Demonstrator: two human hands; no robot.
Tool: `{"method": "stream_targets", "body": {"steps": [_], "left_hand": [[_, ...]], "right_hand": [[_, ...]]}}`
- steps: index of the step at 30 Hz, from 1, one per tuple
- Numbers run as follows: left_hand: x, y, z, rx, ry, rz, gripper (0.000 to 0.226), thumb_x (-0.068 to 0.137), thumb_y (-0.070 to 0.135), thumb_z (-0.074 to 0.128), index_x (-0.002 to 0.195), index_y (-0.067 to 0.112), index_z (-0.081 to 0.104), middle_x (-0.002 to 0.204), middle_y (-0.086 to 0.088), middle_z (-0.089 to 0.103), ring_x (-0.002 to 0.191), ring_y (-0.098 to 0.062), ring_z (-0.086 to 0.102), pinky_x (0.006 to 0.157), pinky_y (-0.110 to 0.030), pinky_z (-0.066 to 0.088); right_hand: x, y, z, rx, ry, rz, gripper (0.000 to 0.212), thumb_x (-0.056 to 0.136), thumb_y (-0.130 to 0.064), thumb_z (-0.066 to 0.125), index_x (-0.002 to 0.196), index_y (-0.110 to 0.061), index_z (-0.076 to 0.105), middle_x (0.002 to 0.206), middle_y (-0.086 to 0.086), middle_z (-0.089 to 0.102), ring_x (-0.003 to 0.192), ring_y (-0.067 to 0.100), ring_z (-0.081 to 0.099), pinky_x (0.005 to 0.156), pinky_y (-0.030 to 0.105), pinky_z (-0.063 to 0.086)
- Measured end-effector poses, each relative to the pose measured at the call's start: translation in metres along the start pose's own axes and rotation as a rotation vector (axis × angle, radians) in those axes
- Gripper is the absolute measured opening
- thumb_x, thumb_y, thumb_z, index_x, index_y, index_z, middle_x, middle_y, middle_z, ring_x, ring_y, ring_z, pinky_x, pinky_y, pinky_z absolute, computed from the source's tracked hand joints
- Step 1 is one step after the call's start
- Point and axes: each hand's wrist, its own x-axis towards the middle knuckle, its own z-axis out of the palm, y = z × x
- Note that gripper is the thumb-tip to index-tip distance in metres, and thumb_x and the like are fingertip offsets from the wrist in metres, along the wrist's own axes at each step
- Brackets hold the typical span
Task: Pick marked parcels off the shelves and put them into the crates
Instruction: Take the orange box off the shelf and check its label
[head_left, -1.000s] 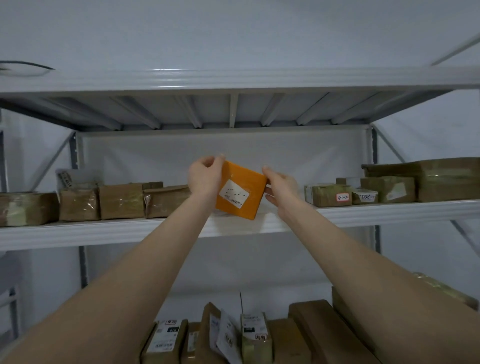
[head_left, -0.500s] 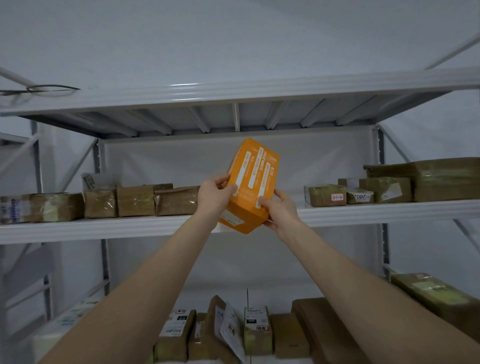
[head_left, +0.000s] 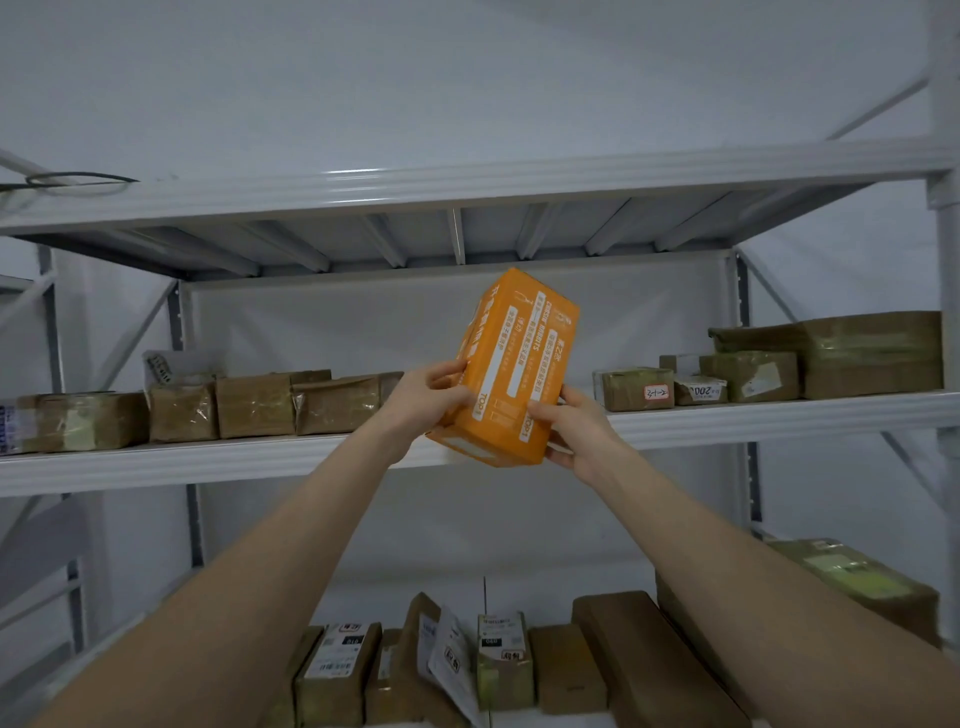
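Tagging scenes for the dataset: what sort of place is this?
Probably a parcel stockroom or sorting depot: white metal racking holds rows of taped brown parcels, one with a handwritten label, and the left hand and right hand hold an orange box.

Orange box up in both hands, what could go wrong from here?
1. The orange box is tilted and gripped only near its lower end by the left hand and right hand; most of it stands above the grip, so it might tip out.
2. If it slips, it would likely land on the parcels standing below.
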Motion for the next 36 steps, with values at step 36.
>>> {"method": "stream_targets", "body": {"steps": [36], "left_hand": [[0.001,-0.004,-0.005,-0.259,-0.02,0.048,0.043,0.09,0.051,0.053,0.125,0.028,0.054,0.126,-0.003,0.061,0.12,-0.028,0.056,0.102,-0.051,0.044]], "right_hand": [[-0.003,-0.01,-0.032,0.044,-0.09,0.004,0.032,0.1,-0.014,0.047,0.118,-0.036,0.062,0.11,0.004,0.069,0.094,0.025,0.067,0.078,0.039,0.057]]}}
